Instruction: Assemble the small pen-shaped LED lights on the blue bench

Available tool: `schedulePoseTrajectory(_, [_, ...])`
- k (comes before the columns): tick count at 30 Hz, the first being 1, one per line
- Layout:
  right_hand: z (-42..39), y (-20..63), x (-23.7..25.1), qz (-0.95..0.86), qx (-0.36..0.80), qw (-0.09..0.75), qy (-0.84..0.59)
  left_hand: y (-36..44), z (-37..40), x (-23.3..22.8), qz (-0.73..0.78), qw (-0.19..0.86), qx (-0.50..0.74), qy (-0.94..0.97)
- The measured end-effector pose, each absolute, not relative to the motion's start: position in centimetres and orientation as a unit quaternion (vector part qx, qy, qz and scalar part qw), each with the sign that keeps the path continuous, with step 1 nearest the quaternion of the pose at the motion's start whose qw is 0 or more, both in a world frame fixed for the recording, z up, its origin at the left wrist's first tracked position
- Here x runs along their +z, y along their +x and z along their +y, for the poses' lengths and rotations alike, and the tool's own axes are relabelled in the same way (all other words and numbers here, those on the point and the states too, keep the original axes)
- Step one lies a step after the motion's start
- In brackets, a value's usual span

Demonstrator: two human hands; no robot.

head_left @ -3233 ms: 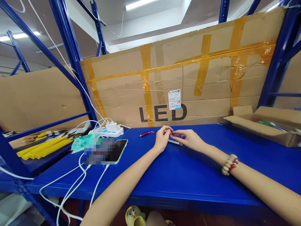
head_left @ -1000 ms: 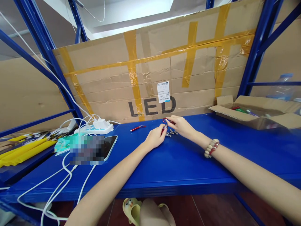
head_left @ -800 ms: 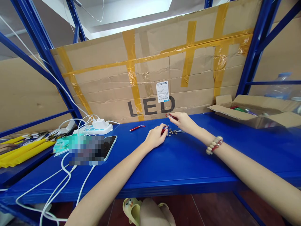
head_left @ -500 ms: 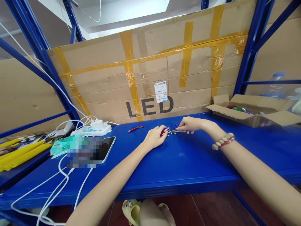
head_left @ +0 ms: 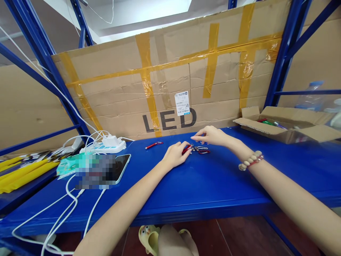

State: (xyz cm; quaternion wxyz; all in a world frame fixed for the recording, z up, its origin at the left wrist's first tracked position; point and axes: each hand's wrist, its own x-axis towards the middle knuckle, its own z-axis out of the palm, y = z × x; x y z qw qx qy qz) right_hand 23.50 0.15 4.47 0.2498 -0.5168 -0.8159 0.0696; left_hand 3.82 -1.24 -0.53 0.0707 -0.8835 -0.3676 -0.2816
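Note:
My left hand (head_left: 175, 155) rests on the blue tabletop, fingers closed around a short red tube (head_left: 187, 149) with its end pointing right. My right hand (head_left: 210, 136) hovers just beyond it, thumb and fingertips together; whatever they pinch is too small to make out. Below the right hand lie a silver carabiner clip (head_left: 201, 148) and a red carabiner clip (head_left: 204, 152). Several small silver pieces (head_left: 194, 149) are scattered near the tube's end. A blue clip is partly hidden under the right hand. To the left lies a slim red tube with a carabiner (head_left: 153, 145).
A smartphone (head_left: 123, 165), white cables and a power strip (head_left: 117, 146) occupy the left. An open cardboard box (head_left: 282, 133) with coloured tubes stands at right. A taped cardboard sheet (head_left: 119, 103) backs the blue shelf (head_left: 207, 188) between blue posts.
My right hand has lifted off the clips and moved slightly left and away from me, uncovering the silver and red carabiners. The left hand keeps the red tube nearly in place.

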Motion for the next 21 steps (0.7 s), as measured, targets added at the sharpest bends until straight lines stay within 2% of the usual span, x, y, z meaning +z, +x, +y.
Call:
schedulePoseTrajectory(3, [-0.3, 22.3, 4.3, -0.819, 0.113, 0.31, -0.47, 3.7, -1.2, -0.6, -0.382, 0.079, -0.308, -0.868])
schedulePoseTrajectory(12, [-0.3, 20.8, 3.4, -0.766, 0.228, 0.378, -0.467, 3.8, -1.0, -0.8, -0.447, 0.187, -0.29, -0.826])
schedulePoseTrajectory(17, [-0.5, 20.0, 2.8, -0.692, 0.362, 0.407, -0.473, 3.9, -1.2, -0.7, -0.47, 0.195, -0.26, -0.821])
schedulePoseTrajectory(21, [-0.5, 19.5, 2.7, -0.666, 0.374, 0.432, -0.48, 4.0, -1.2, -0.5, -0.483, 0.168, -0.25, -0.822])
